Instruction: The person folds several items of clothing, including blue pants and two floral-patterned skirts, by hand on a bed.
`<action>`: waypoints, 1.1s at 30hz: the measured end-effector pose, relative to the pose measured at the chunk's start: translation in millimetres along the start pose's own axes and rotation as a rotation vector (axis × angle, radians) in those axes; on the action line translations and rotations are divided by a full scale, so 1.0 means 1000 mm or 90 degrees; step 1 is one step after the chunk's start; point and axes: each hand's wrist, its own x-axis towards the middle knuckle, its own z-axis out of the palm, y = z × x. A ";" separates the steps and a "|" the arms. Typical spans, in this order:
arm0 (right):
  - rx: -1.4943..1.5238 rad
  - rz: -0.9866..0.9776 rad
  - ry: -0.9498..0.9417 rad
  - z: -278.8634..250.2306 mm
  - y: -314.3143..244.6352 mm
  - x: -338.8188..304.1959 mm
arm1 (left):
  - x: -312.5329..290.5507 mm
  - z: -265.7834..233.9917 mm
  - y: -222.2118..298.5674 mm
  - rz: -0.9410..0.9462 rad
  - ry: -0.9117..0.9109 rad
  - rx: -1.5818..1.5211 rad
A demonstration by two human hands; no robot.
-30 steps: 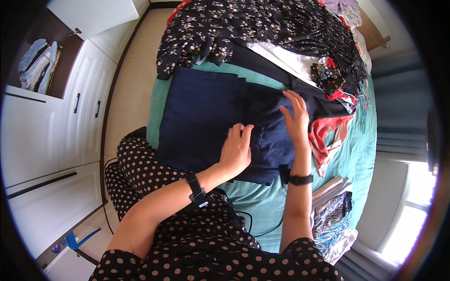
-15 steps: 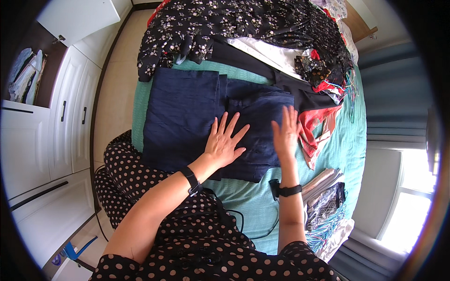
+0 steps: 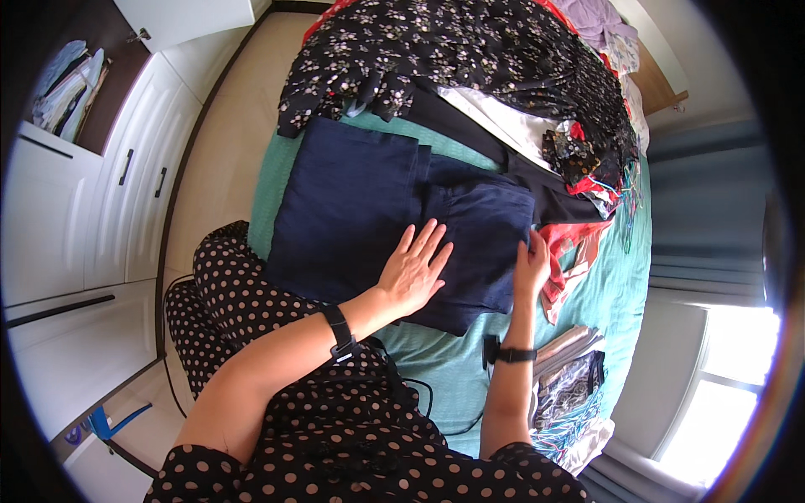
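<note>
A pair of dark navy trousers (image 3: 356, 197) lies folded and spread in front of me on a green bedsheet (image 3: 432, 352). My left hand (image 3: 412, 270) rests flat on the middle of the cloth, palm down and fingers stretched. At the right edge of the trousers, my right hand (image 3: 532, 268) has its fingers closed on the border of the fabric. Its fingertips are partly hidden by the cloth. Both wrists wear black straps.
Beyond the trousers lie a black floral garment (image 3: 470, 46), black trousers (image 3: 453, 121) and a white piece (image 3: 495, 121). Red cloth (image 3: 570, 243) is beside my right hand. Folded clothes (image 3: 570, 369) and hangers (image 3: 562, 432) sit nearer right. White cabinets (image 3: 126, 193) stand left.
My right hand has come down from above the trousers' right side and closed on their edge. My left hand stays on the cloth, its fingers now closer together. The view has shifted slightly.
</note>
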 end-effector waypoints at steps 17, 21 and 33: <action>0.663 0.417 -0.342 -0.036 -0.002 0.010 | 0.009 0.022 -0.042 -0.094 -0.032 -0.345; 0.673 0.350 -0.377 -0.053 -0.093 0.019 | 0.018 0.012 -0.057 -0.206 -0.062 -0.645; 0.516 -0.032 -0.664 0.064 -0.263 -0.046 | -0.049 -0.083 -0.140 -0.445 0.169 -1.432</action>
